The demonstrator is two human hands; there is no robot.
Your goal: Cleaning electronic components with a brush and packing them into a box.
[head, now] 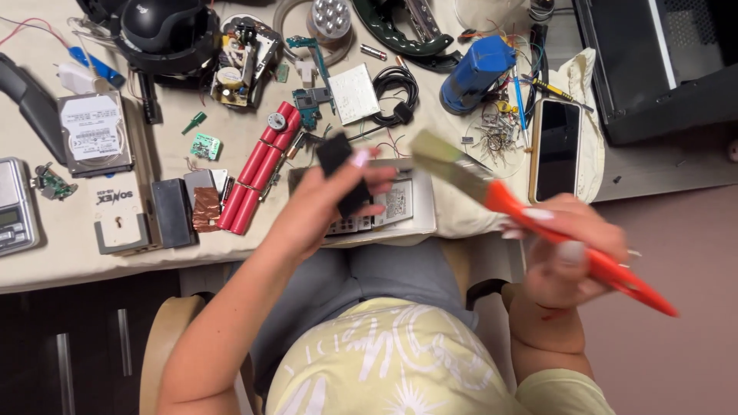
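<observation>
My left hand (338,196) is closed around a small black block (340,170), thumb on one side and fingers on the other, and holds it above the near edge of the surface (69,246). My right hand (569,250) is closed on the orange handle of a flat paintbrush (492,192); the handle runs out past my palm toward the lower right, beyond the near right corner of the surface. The pale bristles point up and left and end just beside the black block; I cannot tell whether they touch it.

Directly below both hands, at the near edge, lies a pale flat device (400,206) with a label and a keypad strip showing. Left of it lies a pack of red cylindrical cells (261,165), set diagonally. Next to that pack sit a copper-coloured foil piece (205,209) and a black rectangular case (171,213). A bare hard drive (92,132) lies near the left edge, with a small digital scale (15,204) at the edge itself. A smartphone (557,150), screen dark, lies near the right edge on a cloth. A blue cylindrical part (477,71) and a coiled black cable (393,88) lie toward the far edge.
</observation>
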